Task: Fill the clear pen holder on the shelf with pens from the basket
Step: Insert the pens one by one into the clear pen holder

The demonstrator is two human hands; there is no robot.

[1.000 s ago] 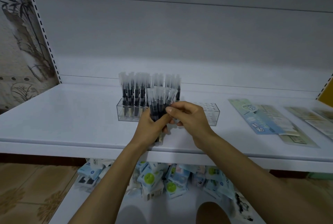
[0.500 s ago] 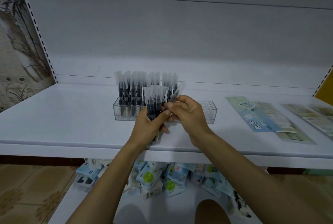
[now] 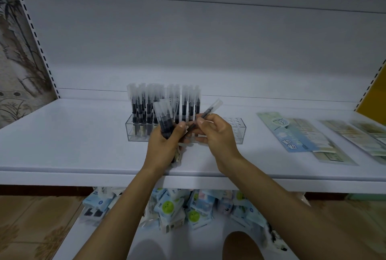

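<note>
Pinching one wrapped pen (image 3: 208, 111) just in front of the clear pen holder (image 3: 133, 132), the right hand (image 3: 217, 136) should stand it upright, then lower it into the holder's empty right end; the left hand (image 3: 161, 146) clasps the spare pens (image 3: 166, 117) alongside.

My left hand (image 3: 164, 148) is gripping a bundle of black pens in clear plastic sleeves (image 3: 165, 115), caps pointing toward 12 o'clock. My right hand (image 3: 218, 136) is pinching a single sleeved black pen (image 3: 210, 110), which is tilting toward 1 o'clock. Behind both, the clear rectangular acrylic pen holder (image 3: 134, 134) is sitting on the white shelf (image 3: 62, 134), its left half holding upright sleeved pens (image 3: 146, 100).
</note>
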